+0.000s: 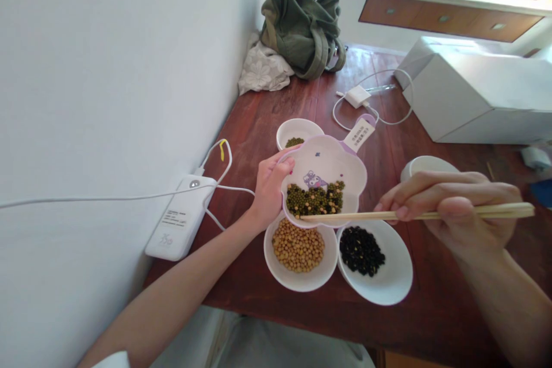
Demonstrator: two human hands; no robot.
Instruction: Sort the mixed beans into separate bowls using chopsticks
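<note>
My left hand [273, 184] is closed on the left rim of a flower-shaped bowl [302, 160] with a purple edge and a handle. Mung beans [308, 200], mixed with some soybeans and dark beans, lie in its lower part. In my right hand [461, 207] is a pair of chopsticks [366, 216], tips over the beans at the bowl's near edge. Below the bowl sit a white bowl of soybeans [298, 246] and a white bowl of black beans [361, 250]. A small white bowl [291, 127] with mung beans stands behind, partly hidden.
Another white bowl [425, 165] stands behind my right hand. A power bank [181, 218] with white cables lies by the wall. Farther back are a charger [357, 96], a green bag [297, 23], a patterned cloth [264, 69] and a large white box [474, 92].
</note>
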